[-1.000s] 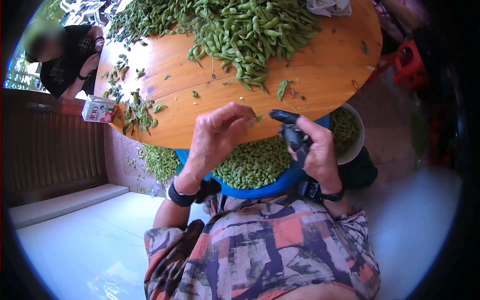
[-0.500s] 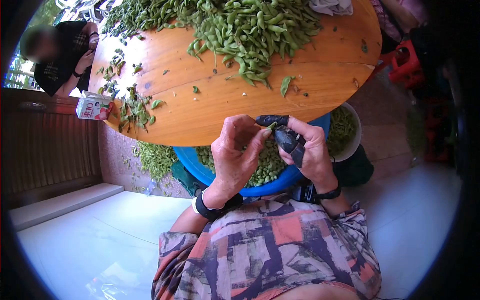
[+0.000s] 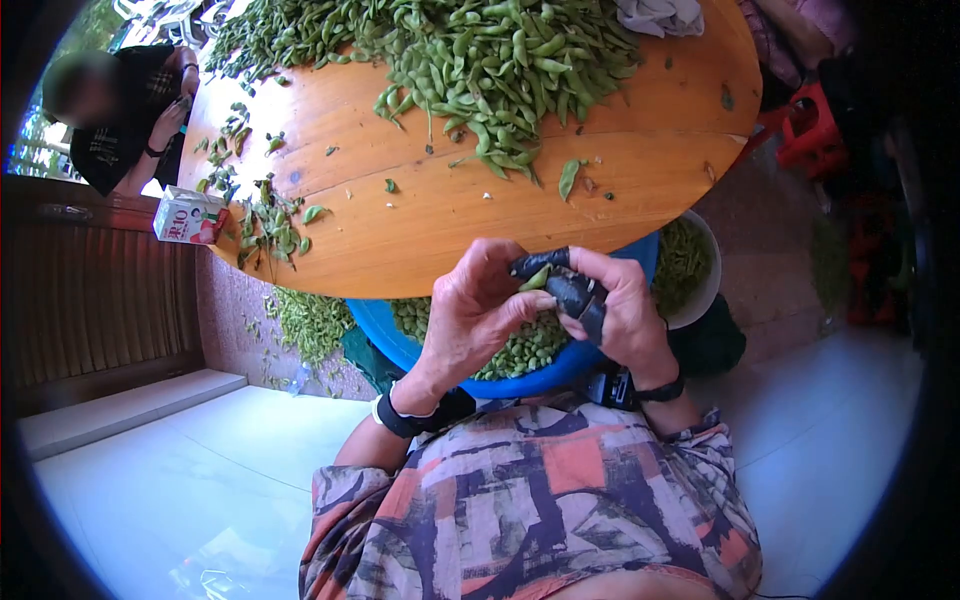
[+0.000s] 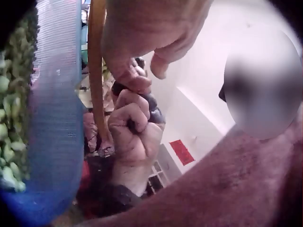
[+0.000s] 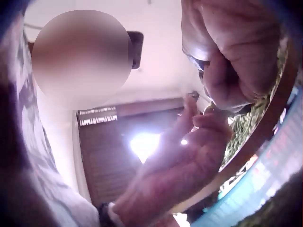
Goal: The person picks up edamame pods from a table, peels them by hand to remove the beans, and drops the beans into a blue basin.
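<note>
In the head view a green soybean pod is pinched between the thumb and fingers of my left hand. My right hand wears black covers on its thumb and forefinger and grips the other end of the pod. The two hands meet over a blue basin of shelled green beans, just off the table's near edge. In the left wrist view the curled fingers of my right hand show below my left hand. My right hand largely hides the pod in the right wrist view.
A large heap of pods lies on the round wooden table. Loose pods and a drink carton are at its left. A white bucket of green husks stands right of the basin; more husks lie on the floor. A person sits at left.
One second ago the hands were apart. The left hand has moved right and down to the right hand, and both now hold a pod. More of the pod shows than half a second ago.
</note>
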The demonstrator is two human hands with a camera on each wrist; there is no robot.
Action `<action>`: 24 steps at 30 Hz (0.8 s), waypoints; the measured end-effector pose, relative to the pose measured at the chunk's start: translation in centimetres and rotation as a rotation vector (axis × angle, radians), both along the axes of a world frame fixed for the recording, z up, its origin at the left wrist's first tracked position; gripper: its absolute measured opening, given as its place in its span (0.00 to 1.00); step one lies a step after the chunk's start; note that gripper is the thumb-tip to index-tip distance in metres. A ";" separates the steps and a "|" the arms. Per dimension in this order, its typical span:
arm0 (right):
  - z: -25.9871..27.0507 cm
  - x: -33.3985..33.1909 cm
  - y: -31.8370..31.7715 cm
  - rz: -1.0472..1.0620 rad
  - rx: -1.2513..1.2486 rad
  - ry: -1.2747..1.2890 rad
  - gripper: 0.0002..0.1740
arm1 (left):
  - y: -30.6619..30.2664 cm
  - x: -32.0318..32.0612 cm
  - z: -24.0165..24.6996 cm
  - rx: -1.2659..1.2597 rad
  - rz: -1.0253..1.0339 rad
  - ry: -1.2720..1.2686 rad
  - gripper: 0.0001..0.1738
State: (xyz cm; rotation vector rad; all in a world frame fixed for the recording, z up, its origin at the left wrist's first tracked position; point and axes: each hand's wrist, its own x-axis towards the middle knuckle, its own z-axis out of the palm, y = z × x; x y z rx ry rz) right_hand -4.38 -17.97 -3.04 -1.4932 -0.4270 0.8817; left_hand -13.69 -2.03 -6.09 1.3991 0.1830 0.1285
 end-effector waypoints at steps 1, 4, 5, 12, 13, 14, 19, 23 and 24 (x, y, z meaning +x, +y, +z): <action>0.0 -0.2 0.0 -0.009 0.004 -0.074 0.08 | 0.3 0.1 -0.3 0.186 0.026 -0.057 0.17; 0.0 -0.5 0.1 -0.001 -0.005 -0.252 0.10 | 0.5 0.1 0.8 0.389 0.050 -0.012 0.14; -0.4 -0.6 0.4 -0.046 0.004 -0.441 0.12 | 0.5 0.3 0.8 0.459 0.079 -0.072 0.12; -1.3 -2.0 1.8 -0.186 -0.019 -0.787 0.16 | 1.1 0.5 1.3 0.492 0.031 -0.038 0.13; -1.4 -2.3 2.0 -0.226 -0.050 -0.824 0.17 | 0.6 0.6 1.1 0.486 0.084 -0.051 0.13; -1.4 -2.5 2.2 -0.222 -0.052 -0.818 0.17 | 0.0 0.6 1.0 0.480 0.137 -0.065 0.13; -2.0 -3.3 2.8 -0.321 -0.037 -0.952 0.14 | -1.5 1.1 -0.8 0.526 0.324 -0.187 0.19; -2.1 -2.0 2.4 -0.249 0.001 -0.775 0.13 | -1.2 0.2 0.4 0.383 0.236 0.027 0.20; -1.9 -1.7 1.8 -0.222 -0.018 -0.626 0.09 | -1.0 0.1 0.7 0.112 0.166 0.078 0.21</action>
